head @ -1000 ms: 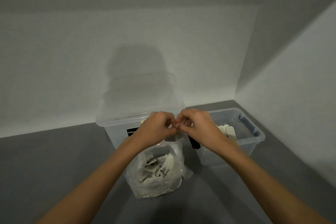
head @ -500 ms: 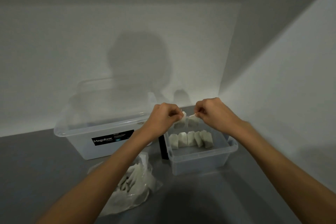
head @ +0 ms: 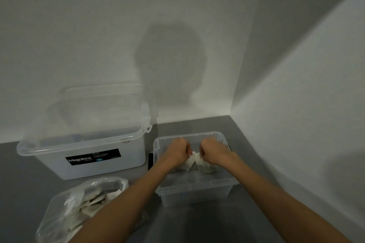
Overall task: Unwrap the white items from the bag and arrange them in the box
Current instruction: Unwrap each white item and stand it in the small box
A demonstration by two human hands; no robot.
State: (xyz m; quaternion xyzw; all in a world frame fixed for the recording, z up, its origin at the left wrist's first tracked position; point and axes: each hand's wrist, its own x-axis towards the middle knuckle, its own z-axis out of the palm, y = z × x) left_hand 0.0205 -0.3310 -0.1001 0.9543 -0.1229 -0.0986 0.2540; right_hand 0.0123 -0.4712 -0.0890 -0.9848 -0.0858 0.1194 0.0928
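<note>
White items point(head: 203, 167) lowered into sm. box point(head: 197, 191)

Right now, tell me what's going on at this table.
A person has both hands down inside the small clear box. The left hand and right hand each grip white items, low among others that stand in the box. More lie in the plastic bag at the front left. Behind the bag sits a lidded Megabox tub, untouched.

Dim, head shadow point(head: 169, 63) on wall point(head: 69, 41) (soft focus)
</note>
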